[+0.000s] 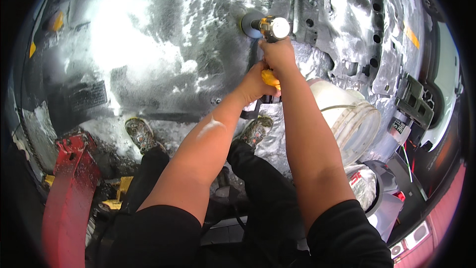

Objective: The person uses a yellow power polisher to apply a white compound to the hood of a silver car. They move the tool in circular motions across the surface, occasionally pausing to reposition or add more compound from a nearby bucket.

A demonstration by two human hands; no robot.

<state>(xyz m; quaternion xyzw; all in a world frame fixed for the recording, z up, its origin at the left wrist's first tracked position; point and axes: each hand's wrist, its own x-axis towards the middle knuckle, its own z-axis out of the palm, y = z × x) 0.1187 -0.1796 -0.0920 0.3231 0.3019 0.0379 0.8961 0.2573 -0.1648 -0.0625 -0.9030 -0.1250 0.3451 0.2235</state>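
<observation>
A yellow and black cordless drill (274,28) is in my hands, in front of me. On its nose a round, pale blue-grey brush or pad (251,25) lies against a large black moulded car floor carpet (208,54) smeared with white foam. My right hand (278,55) is wrapped round the drill's grip, just under its body. Close below, my left hand (255,83) is closed on a yellow part (270,78) near the tool's lower end; whether that part belongs to the drill I cannot tell. A streak of foam marks my left forearm.
A white bucket (329,104) lies tipped on its side, right of my right forearm. A red metal arm (72,183) rises at lower left. My shoes (140,134) stand at the carpet's near edge. A lined bin (364,186) is at lower right, with a white vehicle (447,74) beyond.
</observation>
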